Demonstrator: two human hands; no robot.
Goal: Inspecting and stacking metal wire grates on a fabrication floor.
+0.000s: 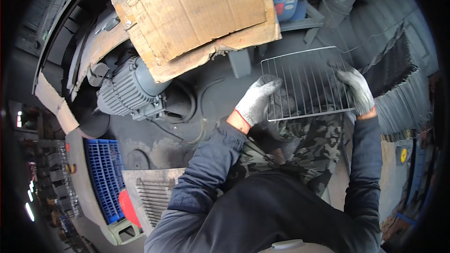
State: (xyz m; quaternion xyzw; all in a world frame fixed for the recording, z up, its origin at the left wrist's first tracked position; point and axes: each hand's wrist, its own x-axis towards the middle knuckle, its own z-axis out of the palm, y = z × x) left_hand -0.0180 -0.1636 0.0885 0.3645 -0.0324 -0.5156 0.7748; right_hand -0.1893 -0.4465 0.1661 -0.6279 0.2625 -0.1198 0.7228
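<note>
In front of my lap I hold up a rectangular metal wire rack (pixel 307 84) with several thin parallel bars. My left hand (pixel 259 99), in a whitish work glove, closes on its left side, the thumb lying over the edge. At the opposite side my right hand (pixel 357 89), gloved too with dark-stained fingertips, grips the rack's frame. The fingers of both hands are partly behind the bars. Beyond my right hand stands a tall stack of similar wire racks (pixel 404 96).
A grey finned electric motor (pixel 129 89) sits at the left, below a cardboard sheet (pixel 201 14) covering a machine. Nearer, at the lower left, more wire racks (pixel 154 197) lie beside a blue plastic crate (pixel 104 178) and a red round object (pixel 128 207). A blue container (pixel 287 1) stands behind.
</note>
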